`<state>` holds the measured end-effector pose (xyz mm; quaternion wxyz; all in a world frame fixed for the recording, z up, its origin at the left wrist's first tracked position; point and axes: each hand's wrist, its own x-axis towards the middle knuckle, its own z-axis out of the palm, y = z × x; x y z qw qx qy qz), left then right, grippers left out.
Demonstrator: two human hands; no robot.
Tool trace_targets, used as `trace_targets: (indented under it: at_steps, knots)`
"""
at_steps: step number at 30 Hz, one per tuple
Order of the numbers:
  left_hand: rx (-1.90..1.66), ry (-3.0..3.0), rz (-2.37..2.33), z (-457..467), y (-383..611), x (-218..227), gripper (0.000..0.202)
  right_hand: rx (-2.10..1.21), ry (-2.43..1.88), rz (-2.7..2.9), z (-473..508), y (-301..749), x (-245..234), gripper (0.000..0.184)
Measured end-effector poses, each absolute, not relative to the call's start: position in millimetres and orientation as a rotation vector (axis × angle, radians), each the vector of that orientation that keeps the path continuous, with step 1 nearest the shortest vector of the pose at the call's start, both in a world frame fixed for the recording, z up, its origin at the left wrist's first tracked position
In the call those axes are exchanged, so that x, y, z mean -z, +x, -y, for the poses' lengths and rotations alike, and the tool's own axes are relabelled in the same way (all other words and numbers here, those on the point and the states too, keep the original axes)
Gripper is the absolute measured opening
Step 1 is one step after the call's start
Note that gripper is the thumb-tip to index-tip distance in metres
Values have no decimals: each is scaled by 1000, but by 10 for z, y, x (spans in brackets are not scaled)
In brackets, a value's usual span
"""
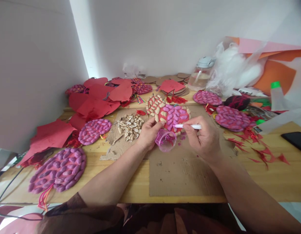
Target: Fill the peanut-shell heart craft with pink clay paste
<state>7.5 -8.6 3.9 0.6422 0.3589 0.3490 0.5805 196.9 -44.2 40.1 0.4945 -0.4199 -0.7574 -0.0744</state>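
Observation:
My left hand is closed around a small clear plastic cup stained with pink paint, tilted on the cardboard sheet. A thin white brush or pen is pinched in my right hand, its tip touching a red paper piece covered with peanut shells. Many of those shells are painted pink; the ones at its upper left are still bare tan. The piece lies just beyond both hands.
A pile of loose peanut shells lies left of my hands. Finished pink shell pieces and red paper cut-outs surround the work. A water bottle, a black phone and red scraps sit at the right.

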Motion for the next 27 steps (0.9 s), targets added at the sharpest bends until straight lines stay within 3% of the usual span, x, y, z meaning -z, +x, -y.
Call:
trace_targets:
  at_steps: [27]
  knots:
    - [-1389,817,-808,34,14,-80,40,149,-1042,1849,462,1972,-434,11]
